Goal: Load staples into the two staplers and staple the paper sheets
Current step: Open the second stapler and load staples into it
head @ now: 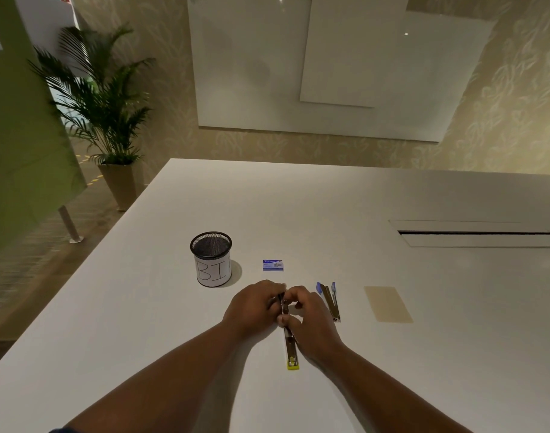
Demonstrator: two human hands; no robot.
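Yellow stapler (291, 345): lies opened out flat on the white bench (142, 323), its yellow end nearest the person, its metal rail running away toward both hands.
Left hand (252, 310): set on the far end of the yellow stapler from the left, fingers (275, 290) curled and gripping that dark end piece.
Right hand (311, 320): meets the left hand over the same stapler; thumb and fingers are curled in against the rail, pinching it; whether they hold a staple strip cannot be told.
Blue stapler (330, 300): just right of the right hand, apart from it, lying opened in a narrow V with the blue tips pointing away from the person.
Tan paper sheets (388, 304): flat on the bench, right of the blue stapler, untouched.
Staple box (273, 265): small and blue, beyond the hands, closed as far as can be seen.
Mesh cup (211, 259): black wire, upright, left of the staple box, wrapped in a white label reading "BIN".
Cable slot (473, 233): a long flap in the bench top, far right.
Potted palm (101, 114): on the floor past the bench's left corner.
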